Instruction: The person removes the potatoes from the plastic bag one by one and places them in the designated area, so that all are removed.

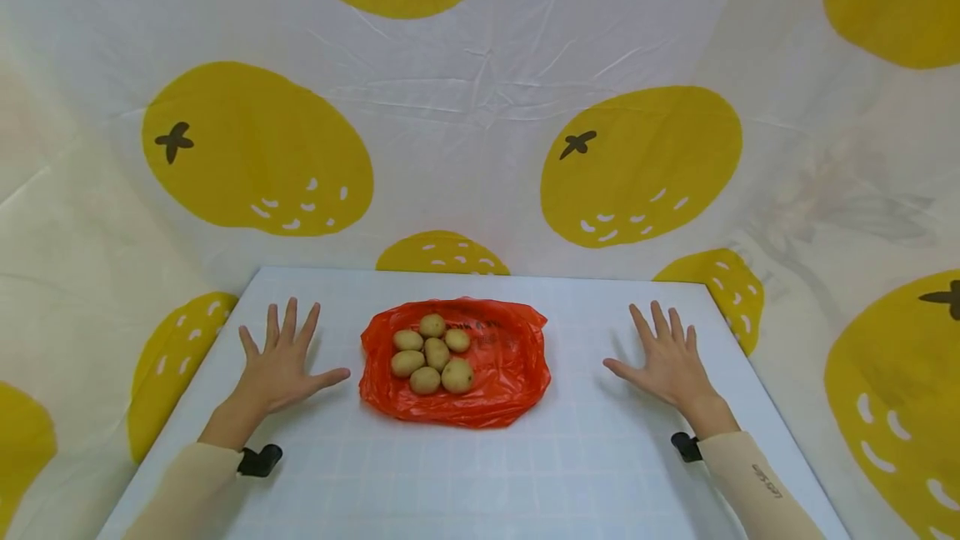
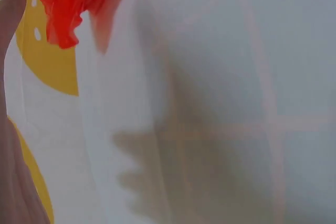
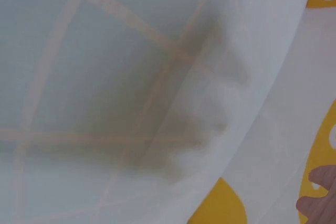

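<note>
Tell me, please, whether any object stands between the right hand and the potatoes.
No separate obstacle is visible: between the right hand and the potatoes are only tabletop and the right part of the red plastic bag beneath them.

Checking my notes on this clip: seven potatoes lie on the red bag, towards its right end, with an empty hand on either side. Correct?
Not quite: the head view shows the seven potatoes on the red bag towards its left end. The rest stands: left hand and right hand are empty, one on either side.
</note>
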Available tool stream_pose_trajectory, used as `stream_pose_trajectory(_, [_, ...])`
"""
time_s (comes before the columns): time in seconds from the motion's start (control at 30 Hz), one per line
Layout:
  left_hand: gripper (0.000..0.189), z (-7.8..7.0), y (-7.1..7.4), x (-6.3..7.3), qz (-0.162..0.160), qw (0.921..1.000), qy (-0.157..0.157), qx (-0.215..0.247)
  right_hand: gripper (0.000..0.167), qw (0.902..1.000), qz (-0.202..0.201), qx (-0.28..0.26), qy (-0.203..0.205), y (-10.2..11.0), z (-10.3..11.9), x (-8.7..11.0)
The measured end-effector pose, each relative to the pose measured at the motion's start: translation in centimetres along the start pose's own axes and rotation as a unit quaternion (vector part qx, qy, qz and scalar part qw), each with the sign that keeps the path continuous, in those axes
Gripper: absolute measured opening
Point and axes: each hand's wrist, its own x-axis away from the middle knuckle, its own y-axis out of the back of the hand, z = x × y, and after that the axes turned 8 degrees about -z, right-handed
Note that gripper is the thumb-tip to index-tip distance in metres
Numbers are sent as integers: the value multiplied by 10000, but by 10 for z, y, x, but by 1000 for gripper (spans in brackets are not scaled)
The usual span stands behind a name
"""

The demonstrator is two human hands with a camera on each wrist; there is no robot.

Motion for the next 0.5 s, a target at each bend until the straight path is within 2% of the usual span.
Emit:
stream_pose_trajectory(0.37, [127, -31, -22, -2, -108, 9969, -64, 774, 111, 9996, 162, -240, 72, 0, 24, -6])
stream_pose_trajectory(0.5, [125, -41, -30, 0, -135, 9923, -270, 1198, 111, 9990, 187, -393, 34, 1, 38, -7])
